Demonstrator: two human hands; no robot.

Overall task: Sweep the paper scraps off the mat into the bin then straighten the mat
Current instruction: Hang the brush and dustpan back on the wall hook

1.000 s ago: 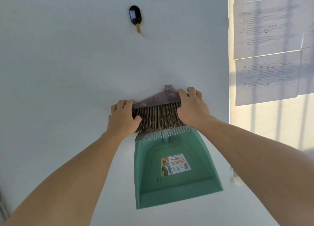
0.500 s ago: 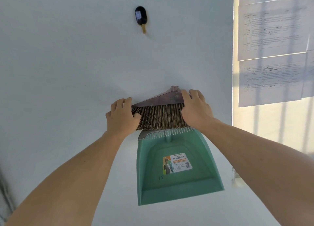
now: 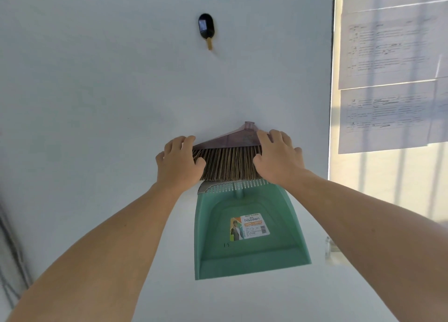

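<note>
Forearms are reaching up and forward from the bottom corners toward a white wall (image 3: 97, 103). Nearest along it, a green dustpan (image 3: 247, 239) is hanging flat against the wall, label facing me. Just above it, I am gripping a broom head (image 3: 228, 156): my left hand (image 3: 178, 164) is closing on the left end of the bristles, thumb across the front, while my right hand (image 3: 278, 159) is closing on the right end. Farther up, a black hook (image 3: 206, 28) is sitting on the wall. Printed sheets (image 3: 388, 79) are hanging at right. Mat, scraps and bin are lying outside my view.
</note>
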